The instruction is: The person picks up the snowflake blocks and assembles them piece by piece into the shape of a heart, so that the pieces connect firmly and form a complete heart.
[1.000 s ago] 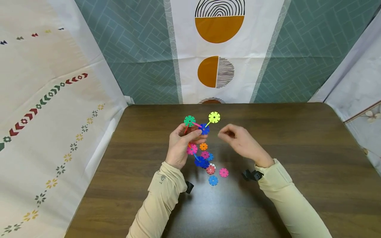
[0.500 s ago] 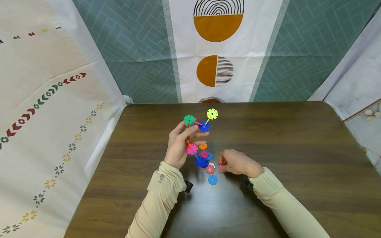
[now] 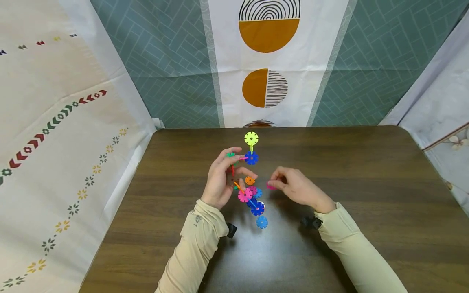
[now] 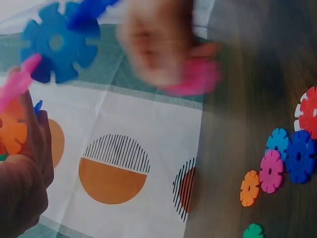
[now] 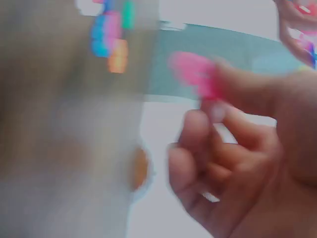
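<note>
My left hand (image 3: 219, 179) grips a linked chain of plastic snowflake discs in the head view. At the chain's far end a yellow disc (image 3: 251, 138) is slotted into a blue disc (image 3: 251, 158). Its near end hangs below the fingers, with a pink disc (image 3: 245, 195) joined to a dark blue disc (image 3: 257, 208). The fingers partly hide the green disc (image 3: 230, 155). To the right, my right hand (image 3: 301, 188) pinches a loose pink disc (image 5: 190, 68) between thumb and fingertips, apart from the chain. That disc is blurred in both wrist views.
Several loose discs lie on the brown wooden table (image 3: 348, 171) beneath the chain, among them an orange disc (image 3: 250, 180) and a light blue disc (image 3: 261, 222). A red disc (image 4: 309, 113) lies over a white one. A patterned curtain (image 3: 187, 81) hangs behind the table's far edge.
My right hand went down to the table, picked up the pink disc and raised it toward the chain. My left hand turned the chain, bringing the yellow disc leftward and the lower discs rightward.
</note>
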The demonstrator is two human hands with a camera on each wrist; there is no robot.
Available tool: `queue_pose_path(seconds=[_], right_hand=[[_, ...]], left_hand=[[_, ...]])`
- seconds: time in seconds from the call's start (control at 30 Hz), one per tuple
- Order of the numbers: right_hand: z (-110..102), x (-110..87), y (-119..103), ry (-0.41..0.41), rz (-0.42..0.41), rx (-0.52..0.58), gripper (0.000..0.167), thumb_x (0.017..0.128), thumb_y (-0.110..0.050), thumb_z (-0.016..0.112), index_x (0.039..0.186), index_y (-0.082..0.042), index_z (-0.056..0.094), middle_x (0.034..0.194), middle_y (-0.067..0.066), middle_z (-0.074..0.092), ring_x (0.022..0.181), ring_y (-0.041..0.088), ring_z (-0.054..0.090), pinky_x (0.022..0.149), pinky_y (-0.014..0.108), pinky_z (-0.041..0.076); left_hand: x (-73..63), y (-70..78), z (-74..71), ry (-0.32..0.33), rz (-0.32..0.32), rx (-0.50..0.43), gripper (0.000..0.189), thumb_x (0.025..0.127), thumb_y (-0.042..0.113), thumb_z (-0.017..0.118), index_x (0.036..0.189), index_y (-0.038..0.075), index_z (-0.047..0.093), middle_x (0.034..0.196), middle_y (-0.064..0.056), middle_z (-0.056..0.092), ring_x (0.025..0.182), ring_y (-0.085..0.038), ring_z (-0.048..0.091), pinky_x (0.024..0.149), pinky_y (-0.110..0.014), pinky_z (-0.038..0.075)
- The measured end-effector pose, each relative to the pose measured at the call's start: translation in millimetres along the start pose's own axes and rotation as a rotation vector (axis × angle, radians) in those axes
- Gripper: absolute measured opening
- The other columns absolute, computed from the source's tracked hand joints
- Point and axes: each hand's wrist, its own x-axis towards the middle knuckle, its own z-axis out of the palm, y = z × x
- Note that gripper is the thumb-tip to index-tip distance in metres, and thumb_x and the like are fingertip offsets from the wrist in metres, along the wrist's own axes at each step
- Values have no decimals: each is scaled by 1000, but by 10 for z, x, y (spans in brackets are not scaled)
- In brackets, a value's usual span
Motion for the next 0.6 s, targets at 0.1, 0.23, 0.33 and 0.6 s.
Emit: queue_pose_path(seconds=[0.1,0.23,0.33,0.6], right_hand=[[-152,-22,-149,219,-70,116,14,95,-25,62,103,-14,58,86,3,62,72,19,55,59,29,48],[-273,-43,-346,420,-169,172,19,95,-19,63,110,-13,52,95,1,65,80,19,60,67,27,50],[-304,-31,-428,488,-204,155,22,94,-17,65,112,-12,54,98,-1,64,84,15,59,71,26,50],[-300,11,-438,539,-193,142,19,92,-22,67,110,-14,63,97,-4,64,82,12,57,73,28,50]], left_hand=[[-7,2,8,-24,-32,-9,38,101,15,42,138,12,48,82,-15,68,60,-24,69,40,-27,49],[-16,1,25,-63,-65,-24,44,102,15,39,145,18,46,71,-14,69,57,-22,68,41,-27,50],[-22,-6,40,-79,-77,-29,43,102,15,39,144,19,48,69,-14,69,56,-21,68,41,-27,51],[-20,-38,68,-105,-87,-30,45,101,12,35,142,14,50,71,-15,67,58,-23,68,46,-30,54]])
